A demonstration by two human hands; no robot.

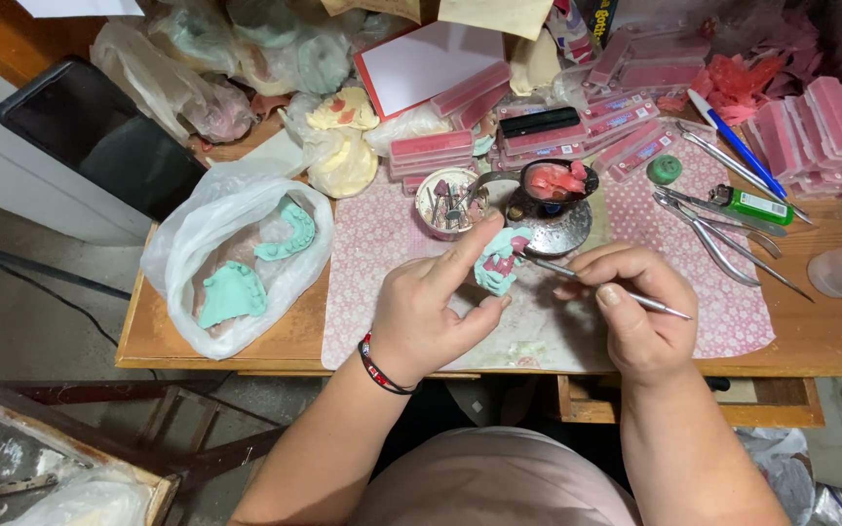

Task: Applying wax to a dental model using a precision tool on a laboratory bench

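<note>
Dental cast [495, 263]: green, with pink wax, was raised above the counter [830, 331] for access.
Left hand [431, 312]: clasped the cast, steadying it.
Right hand [635, 312]: pinched a metal carving tool [601, 288], tip at the wax.
Wax dish [557, 182]: stood just behind, within reach.

Bright even overhead light, soft shadows, sharp focus, slight edge distortion

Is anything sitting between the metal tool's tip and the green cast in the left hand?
Nothing visible. The right hand holds the metal tool with its tip right at the pink wax on the green cast, which the left hand grips above the mat.
</note>
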